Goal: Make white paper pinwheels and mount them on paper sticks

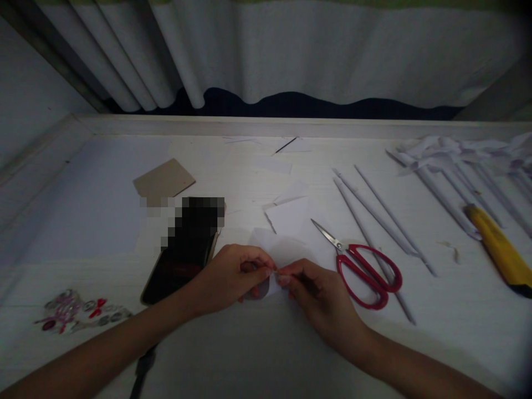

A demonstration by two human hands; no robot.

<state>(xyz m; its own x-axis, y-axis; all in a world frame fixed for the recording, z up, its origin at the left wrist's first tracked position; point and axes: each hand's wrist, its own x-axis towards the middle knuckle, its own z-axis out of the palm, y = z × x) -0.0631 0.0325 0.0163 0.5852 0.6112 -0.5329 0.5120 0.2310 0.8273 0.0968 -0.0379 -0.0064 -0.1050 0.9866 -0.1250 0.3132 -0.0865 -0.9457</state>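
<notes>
Both hands meet over the near middle of the white table, pinching a small piece of white paper between thumbs and fingertips. My left hand grips it from the left, and my right hand from the right, their fingertips almost touching. Part of the paper is hidden behind the fingers. Close to my right hand lie red-handled scissors, blades slightly apart and pointing up-left. Just beyond the hands are loose white paper pieces. A black phone lies beside my left hand, partly behind it.
Several rolled paper sticks lie right of centre, one under the scissors. Farther right are more paper sticks with curled strips and a yellow cutter. At left are a cardboard piece, white sheets and small trinkets.
</notes>
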